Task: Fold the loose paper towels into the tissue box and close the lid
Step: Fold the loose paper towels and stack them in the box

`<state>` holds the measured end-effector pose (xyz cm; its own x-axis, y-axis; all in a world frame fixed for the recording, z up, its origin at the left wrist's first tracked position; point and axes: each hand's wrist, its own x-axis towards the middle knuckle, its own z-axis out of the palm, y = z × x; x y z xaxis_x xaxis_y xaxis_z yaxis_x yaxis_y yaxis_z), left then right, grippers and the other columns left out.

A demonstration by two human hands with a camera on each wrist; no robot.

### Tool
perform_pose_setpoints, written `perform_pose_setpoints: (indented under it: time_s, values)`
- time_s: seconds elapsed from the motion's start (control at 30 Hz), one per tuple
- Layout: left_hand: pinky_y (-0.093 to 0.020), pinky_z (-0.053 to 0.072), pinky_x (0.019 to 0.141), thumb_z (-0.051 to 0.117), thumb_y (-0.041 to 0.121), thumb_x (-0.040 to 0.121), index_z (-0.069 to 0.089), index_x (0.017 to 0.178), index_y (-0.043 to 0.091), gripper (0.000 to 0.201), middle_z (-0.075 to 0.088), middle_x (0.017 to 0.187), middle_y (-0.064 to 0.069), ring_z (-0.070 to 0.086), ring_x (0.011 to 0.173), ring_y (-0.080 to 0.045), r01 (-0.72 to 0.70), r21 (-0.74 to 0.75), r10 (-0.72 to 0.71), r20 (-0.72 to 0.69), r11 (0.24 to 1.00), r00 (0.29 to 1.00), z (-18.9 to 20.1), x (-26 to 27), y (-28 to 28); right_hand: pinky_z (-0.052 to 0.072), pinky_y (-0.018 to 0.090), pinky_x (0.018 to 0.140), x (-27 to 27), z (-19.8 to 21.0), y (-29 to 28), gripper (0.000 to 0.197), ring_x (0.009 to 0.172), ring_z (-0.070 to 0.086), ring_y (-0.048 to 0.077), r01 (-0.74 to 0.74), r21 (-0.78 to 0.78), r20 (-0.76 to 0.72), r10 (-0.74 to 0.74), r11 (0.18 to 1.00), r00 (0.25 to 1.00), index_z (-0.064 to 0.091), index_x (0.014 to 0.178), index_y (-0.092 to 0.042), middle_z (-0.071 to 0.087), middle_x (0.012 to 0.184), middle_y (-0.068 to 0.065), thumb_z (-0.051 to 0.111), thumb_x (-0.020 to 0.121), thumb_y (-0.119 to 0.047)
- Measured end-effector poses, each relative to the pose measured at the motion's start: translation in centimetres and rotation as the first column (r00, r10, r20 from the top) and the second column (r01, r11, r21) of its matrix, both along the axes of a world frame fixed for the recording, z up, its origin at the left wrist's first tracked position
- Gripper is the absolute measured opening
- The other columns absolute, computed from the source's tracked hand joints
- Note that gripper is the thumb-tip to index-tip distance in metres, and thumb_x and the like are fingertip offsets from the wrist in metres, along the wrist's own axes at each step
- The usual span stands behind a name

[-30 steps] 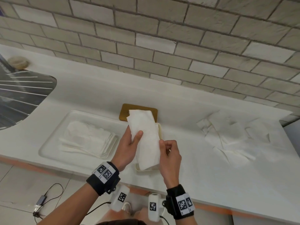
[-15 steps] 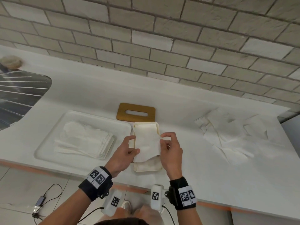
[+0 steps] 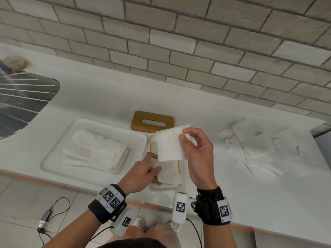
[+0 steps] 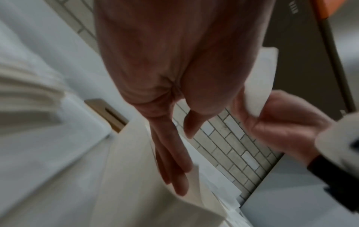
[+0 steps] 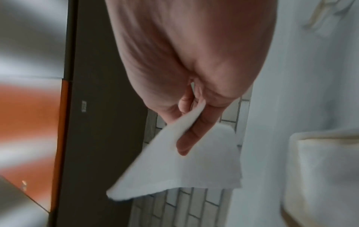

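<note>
An open cream tissue box (image 3: 165, 186) stands near the counter's front edge, with its wooden slotted lid (image 3: 153, 120) lying flat just behind it. One white paper towel (image 3: 168, 145) runs from the box upward. My right hand (image 3: 182, 138) pinches its upper half between thumb and fingers and holds it raised over the box's far end; the right wrist view shows that pinch (image 5: 186, 135). My left hand (image 3: 154, 174) presses the towel's lower part into the box with straight fingers (image 4: 174, 169). A heap of loose paper towels (image 3: 250, 149) lies to the right.
A shallow white tray (image 3: 59, 145) left of the box holds a stack of folded towels (image 3: 95, 151). A metal sink (image 3: 18, 101) is at the far left. A brick wall backs the counter. Cables lie on the floor below the counter's front edge.
Both hands brought the towel down onto the box. Since then my right hand has lifted the upper half up again, while my left hand has moved down into the box.
</note>
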<state>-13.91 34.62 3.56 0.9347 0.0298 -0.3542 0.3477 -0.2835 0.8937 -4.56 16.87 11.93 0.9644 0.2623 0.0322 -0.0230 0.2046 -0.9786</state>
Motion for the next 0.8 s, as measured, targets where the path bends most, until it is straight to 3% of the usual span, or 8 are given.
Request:
perform_pose_setpoints:
  time_s: [0.1, 0.17, 0.33, 0.43, 0.53, 0.63, 0.73, 0.8]
  values:
    - [-0.046, 0.066, 0.085, 0.053, 0.022, 0.111, 0.049, 0.127, 0.022, 0.016, 0.080, 0.081, -0.013, 0.081, 0.073, -0.027, -0.055, -0.027, 0.055, -0.014, 0.998, 0.998, 1.4, -0.5, 1.5, 0.052, 0.014, 0.092, -0.8, -3.4, -0.1, 0.018, 0.110, 0.071, 0.004, 0.010, -0.301, 0.006, -0.008, 0.954, 1.000, 0.072, 0.114, -0.018, 0.075, 0.118, -0.012, 0.074, 0.100, -0.006]
    - [-0.046, 0.067, 0.077, 0.051, 0.019, 0.112, 0.053, 0.123, 0.020, 0.012, 0.078, 0.076, -0.014, 0.079, 0.066, -0.029, -0.116, 0.016, 0.116, 0.004, 0.993, 0.993, 1.7, -0.4, 2.5, 0.047, 0.006, 0.087, -1.3, -6.1, 0.1, 0.025, 0.110, 0.068, 0.000, -0.024, -0.541, -0.028, 0.011, 0.841, 1.000, 0.071, 0.116, -0.027, 0.073, 0.119, -0.017, 0.075, 0.098, -0.010]
    - [-0.042, 0.066, 0.066, 0.057, 0.017, 0.108, 0.059, 0.116, 0.021, 0.009, 0.075, 0.079, -0.005, 0.075, 0.065, -0.018, -0.228, 0.200, 0.200, 0.150, 0.953, 0.968, 0.9, 1.0, 3.7, 0.039, -0.004, 0.075, -1.9, -9.0, 1.0, 0.032, 0.104, 0.057, 0.011, -0.075, -0.811, -0.024, 0.095, 0.581, 0.995, 0.065, 0.131, -0.016, 0.065, 0.130, 0.005, 0.066, 0.101, -0.005]
    - [-0.036, 0.063, 0.075, 0.061, 0.015, 0.105, 0.062, 0.113, 0.022, 0.011, 0.073, 0.090, 0.005, 0.071, 0.079, -0.009, -0.229, 0.374, 0.121, 0.291, 0.899, 0.949, 0.3, 2.2, 3.6, 0.036, 0.007, 0.094, -2.0, -8.9, 1.5, 0.034, 0.127, 0.057, 0.022, -0.105, -0.857, -0.046, 0.128, 0.505, 0.991, 0.059, 0.137, -0.016, 0.060, 0.138, 0.006, 0.063, 0.103, -0.008]
    - [-0.034, 0.059, 0.081, 0.062, 0.012, 0.103, 0.066, 0.112, 0.019, 0.012, 0.070, 0.102, 0.004, 0.067, 0.090, -0.012, -0.160, 0.481, -0.047, 0.391, 0.862, 0.919, 0.3, 3.6, 2.7, 0.045, 0.022, 0.101, -2.7, -8.1, 1.5, 0.042, 0.130, 0.057, 0.026, -0.134, -0.899, -0.054, 0.199, 0.417, 0.978, 0.051, 0.145, -0.016, 0.054, 0.143, 0.007, 0.064, 0.105, -0.014]
    - [-0.037, 0.055, 0.091, 0.060, 0.013, 0.104, 0.069, 0.117, 0.018, 0.017, 0.068, 0.116, 0.002, 0.063, 0.106, -0.018, 0.001, 0.626, -0.267, 0.332, 0.780, 0.905, 0.4, 5.6, 2.1, 0.058, 0.038, 0.087, -3.7, -7.0, 0.8, 0.039, 0.109, 0.069, 0.027, 0.051, -0.963, 0.118, 0.245, 0.263, 0.962, 0.054, 0.142, -0.021, 0.051, 0.141, 0.002, 0.065, 0.104, -0.021]
    - [-0.041, 0.052, 0.100, 0.056, 0.014, 0.105, 0.067, 0.127, 0.017, 0.024, 0.064, 0.131, -0.001, 0.058, 0.121, -0.023, 0.100, 0.710, -0.377, 0.244, 0.697, 0.894, 0.4, 8.5, 1.7, 0.058, 0.036, 0.088, -3.9, -7.5, 0.5, 0.026, 0.108, 0.063, 0.024, 0.181, -0.940, 0.286, 0.378, 0.289, 0.881, 0.065, 0.129, -0.020, 0.054, 0.134, 0.002, 0.064, 0.103, -0.019]
    - [-0.045, 0.050, 0.105, 0.054, 0.017, 0.107, 0.063, 0.136, 0.018, 0.031, 0.058, 0.144, -0.001, 0.053, 0.130, -0.026, 0.229, 0.757, -0.476, 0.121, 0.612, 0.871, 0.0, 10.1, 1.1, 0.055, 0.037, 0.090, -4.0, -8.6, 0.6, 0.021, 0.110, 0.058, 0.023, 0.146, -0.953, 0.268, 0.517, 0.265, 0.813, 0.069, 0.120, -0.022, 0.059, 0.127, -0.001, 0.056, 0.106, -0.031]
